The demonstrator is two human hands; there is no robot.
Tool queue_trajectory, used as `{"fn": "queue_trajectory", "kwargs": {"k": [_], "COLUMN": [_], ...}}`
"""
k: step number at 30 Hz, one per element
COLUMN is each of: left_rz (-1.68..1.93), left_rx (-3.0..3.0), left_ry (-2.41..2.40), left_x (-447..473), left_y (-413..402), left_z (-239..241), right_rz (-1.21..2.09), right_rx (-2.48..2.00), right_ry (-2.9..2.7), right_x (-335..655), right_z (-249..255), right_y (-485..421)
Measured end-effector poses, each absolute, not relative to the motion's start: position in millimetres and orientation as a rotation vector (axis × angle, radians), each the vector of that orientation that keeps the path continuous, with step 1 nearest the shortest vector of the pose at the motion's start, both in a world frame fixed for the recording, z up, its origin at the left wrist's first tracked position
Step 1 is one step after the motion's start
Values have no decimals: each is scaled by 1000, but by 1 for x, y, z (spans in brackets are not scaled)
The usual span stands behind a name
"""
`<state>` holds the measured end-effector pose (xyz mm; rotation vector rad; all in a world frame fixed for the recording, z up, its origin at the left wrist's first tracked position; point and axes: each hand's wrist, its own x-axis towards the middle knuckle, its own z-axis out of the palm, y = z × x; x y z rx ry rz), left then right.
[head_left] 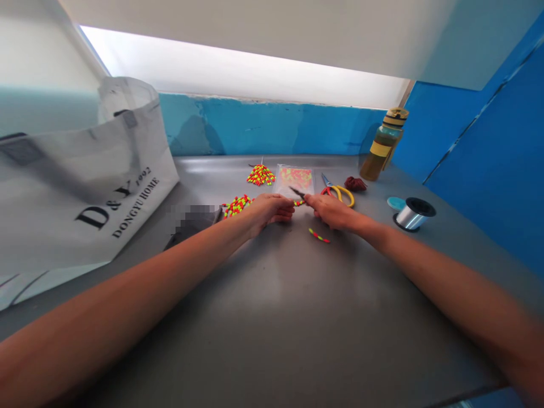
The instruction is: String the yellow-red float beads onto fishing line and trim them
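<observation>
Head view | right hand (334,211) pinching short red-yellow plastic bead strand (299,203) | strand lies crosswise | left hand (270,208) curled just beside

- Cramped hobby workspace: grey metal bench (272,317) against blue-painted walls (484,147)
- Yellow-handled scissors (338,191) lie just beyond the right hand (331,211)
- Spool of clear line (413,214) sits farther right
- Printed shopping bag (85,187) stands left of the left hand (270,209)

Left hand (270,208) beside right hand (332,211)
</observation>
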<state>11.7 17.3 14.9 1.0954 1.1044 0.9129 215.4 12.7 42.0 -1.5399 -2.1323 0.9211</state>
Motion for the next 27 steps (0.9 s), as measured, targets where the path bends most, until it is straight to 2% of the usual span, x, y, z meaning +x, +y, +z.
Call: {"fn": "queue_trajectory", "kwargs": {"k": [3,10,18,27], "left_rz": [904,832,812,808], "left_rx": [1174,1187,1198,1266], "left_ry": [1080,1061,1138,1121], "left_x": [12,11,10,11], "left_y": [15,12,10,9], "left_z": [11,17,24,23], "right_rz": [1025,999,1381,1462], "right_rx": [-1591,-1598,-1519,-1457], "right_ry": [-1978,-2003,-1730,-1697], "right_x": [217,218,223,226], "right_z": [40,38,43,39], "right_y": [16,19,14,18]}}
